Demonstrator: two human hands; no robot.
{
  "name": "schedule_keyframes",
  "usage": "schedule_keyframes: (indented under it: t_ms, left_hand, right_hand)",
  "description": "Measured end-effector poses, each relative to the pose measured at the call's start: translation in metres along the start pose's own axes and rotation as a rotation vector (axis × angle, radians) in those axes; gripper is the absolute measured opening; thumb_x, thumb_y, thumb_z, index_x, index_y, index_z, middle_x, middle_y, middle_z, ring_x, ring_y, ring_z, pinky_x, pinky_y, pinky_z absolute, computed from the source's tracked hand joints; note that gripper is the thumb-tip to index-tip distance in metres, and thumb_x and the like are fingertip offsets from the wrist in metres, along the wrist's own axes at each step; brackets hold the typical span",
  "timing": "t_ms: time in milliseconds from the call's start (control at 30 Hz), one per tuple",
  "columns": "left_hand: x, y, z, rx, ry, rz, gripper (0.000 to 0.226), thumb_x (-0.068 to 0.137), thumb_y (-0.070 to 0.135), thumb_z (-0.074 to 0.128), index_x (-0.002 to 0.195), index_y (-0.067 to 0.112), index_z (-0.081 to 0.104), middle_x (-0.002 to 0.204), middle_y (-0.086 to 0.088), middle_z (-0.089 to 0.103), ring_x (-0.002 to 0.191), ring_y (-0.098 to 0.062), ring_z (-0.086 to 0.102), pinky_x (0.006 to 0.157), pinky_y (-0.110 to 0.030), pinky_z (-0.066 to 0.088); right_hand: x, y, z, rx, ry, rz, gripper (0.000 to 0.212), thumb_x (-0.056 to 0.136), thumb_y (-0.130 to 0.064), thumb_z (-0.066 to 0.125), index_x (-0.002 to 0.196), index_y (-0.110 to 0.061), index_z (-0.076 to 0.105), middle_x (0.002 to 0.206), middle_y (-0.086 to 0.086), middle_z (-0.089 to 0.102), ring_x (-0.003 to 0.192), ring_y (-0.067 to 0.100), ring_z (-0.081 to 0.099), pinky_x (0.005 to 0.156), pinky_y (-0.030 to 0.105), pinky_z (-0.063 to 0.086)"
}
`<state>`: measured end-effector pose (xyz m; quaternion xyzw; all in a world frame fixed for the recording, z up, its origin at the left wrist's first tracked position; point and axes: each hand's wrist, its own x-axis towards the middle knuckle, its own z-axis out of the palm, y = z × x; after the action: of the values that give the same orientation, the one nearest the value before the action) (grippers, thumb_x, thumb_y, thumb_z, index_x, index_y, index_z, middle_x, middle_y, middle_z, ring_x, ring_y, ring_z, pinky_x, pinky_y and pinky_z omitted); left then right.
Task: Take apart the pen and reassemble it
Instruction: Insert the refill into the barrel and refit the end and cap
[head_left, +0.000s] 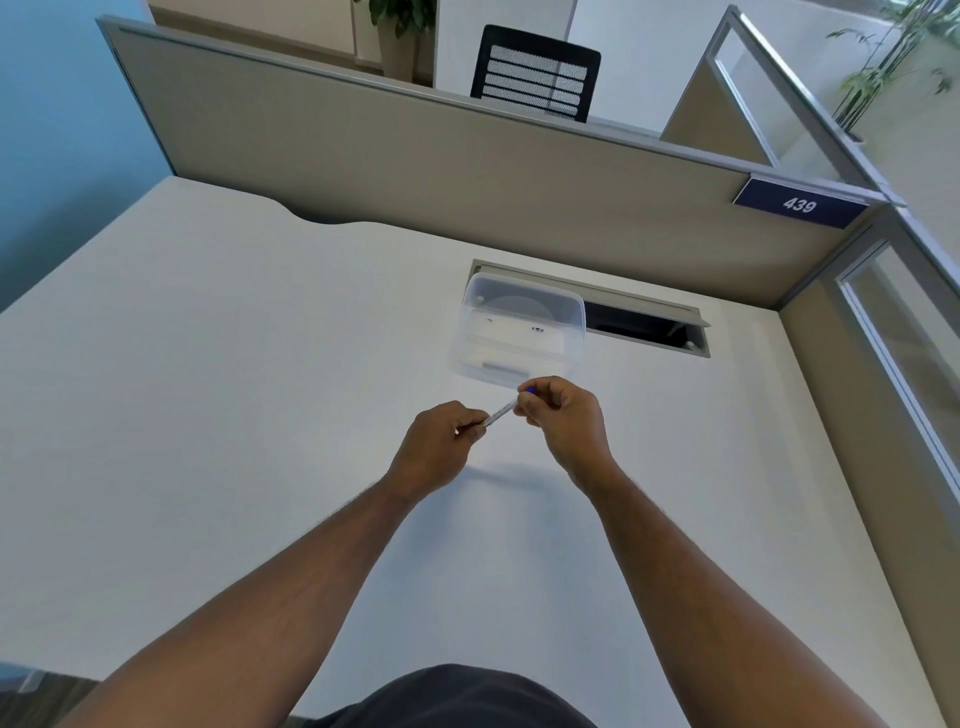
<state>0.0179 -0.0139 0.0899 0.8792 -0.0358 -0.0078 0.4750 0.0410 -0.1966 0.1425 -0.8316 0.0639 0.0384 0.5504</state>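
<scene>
A slim white pen (501, 413) with a blue end is held in the air above the white desk (208, 415), slanting up to the right. My left hand (441, 447) pinches its lower left end between thumb and fingers. My right hand (563, 415) grips the upper right end, where a bit of the blue part (530, 389) shows above the fingers. Both ends of the pen are hidden inside my fingers; only the middle of the barrel shows.
A clear plastic box (519, 332) stands just beyond my hands, with small pieces inside. Behind it an open cable hatch (644, 325) is cut into the desk. Beige partition walls (467, 176) close the back and right sides.
</scene>
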Motion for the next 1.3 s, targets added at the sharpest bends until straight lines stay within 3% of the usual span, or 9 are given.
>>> schedule_keyframes:
  t_ms: [100,300,400,533,700,800,933,1167,1300]
  left_hand:
    - [-0.002,-0.004,0.000,0.034,-0.014,0.008,0.015,0.093,0.018,0.061,0.100,0.023,0.074,0.086,0.002,0.067,0.084,-0.017,0.059,0.077,-0.035,0.048]
    - [-0.004,-0.008,-0.001,0.071,-0.027,0.016,0.017,0.093,0.015,0.061,0.100,0.022,0.075,0.083,0.005,0.065,0.081,-0.014,0.056,0.074,-0.027,0.043]
    - [-0.004,-0.007,0.000,0.111,-0.034,0.041,0.016,0.093,0.015,0.061,0.098,0.022,0.074,0.081,0.004,0.064,0.080,-0.015,0.055,0.073,-0.028,0.043]
    - [-0.005,-0.008,0.002,0.173,-0.029,0.082,0.016,0.093,0.015,0.060,0.097,0.022,0.074,0.080,0.005,0.064,0.080,-0.016,0.053,0.073,-0.033,0.045]
    - [-0.007,-0.012,0.003,0.193,-0.044,0.098,0.017,0.093,0.014,0.059,0.096,0.022,0.073,0.079,0.004,0.064,0.080,-0.017,0.054,0.073,-0.036,0.047]
    - [-0.007,-0.014,0.002,0.168,-0.076,0.064,0.018,0.094,0.014,0.059,0.100,0.022,0.074,0.081,0.002,0.064,0.081,-0.017,0.056,0.074,-0.034,0.047]
    - [-0.006,-0.014,0.003,0.085,-0.086,-0.005,0.018,0.094,0.015,0.059,0.100,0.023,0.074,0.084,0.006,0.065,0.081,-0.013,0.059,0.074,-0.027,0.046]
    - [-0.010,-0.013,0.003,0.062,-0.080,0.007,0.020,0.094,0.010,0.057,0.095,0.020,0.075,0.081,0.008,0.065,0.074,-0.003,0.062,0.068,-0.014,0.043]
    - [-0.009,-0.006,0.006,0.044,0.004,0.072,0.018,0.092,0.004,0.059,0.093,0.012,0.075,0.080,-0.001,0.068,0.074,-0.016,0.063,0.070,-0.025,0.048]
  right_hand:
    - [0.001,0.003,-0.002,-0.072,-0.028,0.007,0.011,0.093,-0.017,0.070,0.087,-0.023,0.077,0.079,0.001,0.077,0.083,0.025,0.074,0.082,0.040,0.062]
    - [-0.002,0.004,-0.008,-0.193,-0.114,-0.047,0.016,0.099,-0.013,0.059,0.094,-0.013,0.074,0.084,0.001,0.074,0.072,0.008,0.070,0.076,0.031,0.057]
    - [-0.005,0.004,-0.006,-0.385,-0.141,-0.112,0.019,0.102,-0.020,0.051,0.089,-0.014,0.064,0.081,0.001,0.066,0.075,0.020,0.062,0.072,0.035,0.050]
    - [-0.008,0.003,-0.003,-0.514,-0.146,-0.131,0.032,0.105,-0.028,0.044,0.081,-0.009,0.053,0.074,0.005,0.058,0.069,0.023,0.050,0.064,0.037,0.039]
    - [-0.007,0.006,0.002,-0.470,-0.144,-0.024,0.044,0.104,-0.037,0.045,0.067,-0.013,0.046,0.062,0.001,0.051,0.062,0.020,0.044,0.062,0.037,0.037]
    - [-0.005,0.012,-0.001,-0.415,-0.153,0.008,0.040,0.101,-0.038,0.051,0.073,-0.012,0.062,0.063,-0.002,0.057,0.059,0.017,0.050,0.063,0.036,0.044]
    - [-0.006,0.017,-0.005,-0.159,-0.129,0.034,0.015,0.097,-0.014,0.060,0.088,-0.012,0.072,0.076,0.003,0.076,0.070,0.018,0.073,0.071,0.030,0.058]
    - [-0.007,0.022,-0.007,-0.095,-0.136,0.037,0.017,0.097,-0.006,0.060,0.088,-0.006,0.074,0.079,0.008,0.078,0.076,0.022,0.077,0.074,0.030,0.062]
    - [-0.003,0.015,-0.007,-0.096,-0.099,0.040,0.018,0.096,-0.007,0.062,0.084,-0.006,0.075,0.073,0.008,0.078,0.069,0.024,0.077,0.071,0.032,0.064]
